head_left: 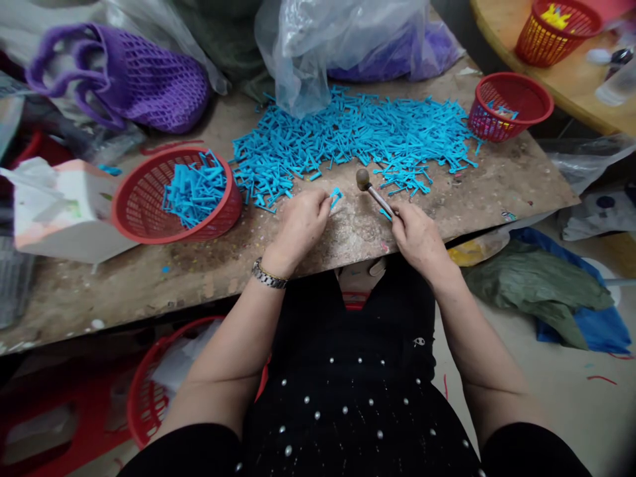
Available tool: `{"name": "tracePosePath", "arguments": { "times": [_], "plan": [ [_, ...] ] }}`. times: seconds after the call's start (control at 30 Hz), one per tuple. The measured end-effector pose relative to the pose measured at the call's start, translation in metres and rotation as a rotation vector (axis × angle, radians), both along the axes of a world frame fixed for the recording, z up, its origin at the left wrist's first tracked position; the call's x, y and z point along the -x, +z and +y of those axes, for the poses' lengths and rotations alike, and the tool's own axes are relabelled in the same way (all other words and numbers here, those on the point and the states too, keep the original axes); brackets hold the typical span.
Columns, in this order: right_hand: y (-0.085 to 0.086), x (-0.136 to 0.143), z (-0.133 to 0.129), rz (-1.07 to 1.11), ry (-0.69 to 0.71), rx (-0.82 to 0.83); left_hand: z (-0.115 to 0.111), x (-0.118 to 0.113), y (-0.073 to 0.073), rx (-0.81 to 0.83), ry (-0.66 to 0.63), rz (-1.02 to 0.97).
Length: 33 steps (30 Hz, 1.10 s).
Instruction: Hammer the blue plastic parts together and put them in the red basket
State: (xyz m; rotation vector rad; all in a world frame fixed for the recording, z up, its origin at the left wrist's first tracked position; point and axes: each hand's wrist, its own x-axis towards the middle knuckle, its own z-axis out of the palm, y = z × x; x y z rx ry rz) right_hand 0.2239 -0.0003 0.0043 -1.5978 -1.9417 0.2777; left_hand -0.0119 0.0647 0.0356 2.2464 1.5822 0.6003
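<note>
Between the fingers of my left hand [304, 222] is a small blue plastic piece [336, 195], its end sticking out to the right. My right hand [418, 237] is wrapped round the handle of a small hammer [372, 188]; its rounded head points up and left, above the worktable [342, 232]. Just beyond both hands spreads a wide pile of blue plastic pieces [358, 136], thin and stick-like. Left of my left hand stands a red basket [134, 199] partly filled with short blue pieces [195, 192].
A smaller red basket [521, 99] stands at the table's right end. Purple mesh bag [159, 86] and clear plastic bags [303, 59] lie along the back. A white tissue box [64, 212] is at left. Another table [571, 99] holds a basket with yellow pieces [555, 16].
</note>
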Motion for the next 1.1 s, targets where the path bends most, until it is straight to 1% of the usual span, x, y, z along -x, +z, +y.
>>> {"name": "tracePosePath", "arguments": {
  "times": [0.13,0.27,0.33,0.47,0.57,0.63,0.73,0.9,0.97,1.03,1.1],
  "plan": [
    [0.007,0.002,-0.004,0.127,0.057,-0.042,0.003,-0.009,0.002,0.021,-0.018,0.135],
    [0.010,0.009,-0.008,0.147,0.090,-0.059,0.005,-0.017,0.002,0.037,-0.001,0.255],
    [0.008,0.012,-0.010,0.134,0.088,-0.047,0.005,-0.020,0.001,0.050,-0.001,0.287],
    [0.000,0.017,-0.011,0.093,0.089,0.001,0.003,-0.022,-0.001,0.067,0.025,0.273],
    [-0.007,0.019,-0.010,0.047,0.074,0.032,0.003,-0.022,-0.003,0.046,0.030,0.277],
    [-0.008,0.018,-0.009,0.036,0.073,0.035,0.005,-0.021,-0.005,0.031,0.019,0.286],
    [0.002,0.017,-0.009,0.047,0.075,0.006,0.007,-0.018,-0.009,0.026,0.018,0.282],
    [0.036,0.019,-0.017,0.137,0.085,-0.144,0.009,-0.015,-0.015,0.041,0.011,0.215],
    [0.041,0.022,-0.020,0.162,0.065,-0.190,0.009,-0.015,-0.015,0.051,0.006,0.205],
    [0.035,0.025,-0.020,0.163,0.042,-0.179,0.009,-0.015,-0.013,0.058,0.005,0.194],
    [0.020,0.027,-0.017,0.125,0.028,-0.106,0.009,-0.016,-0.012,0.067,0.010,0.180]
  ]
}}
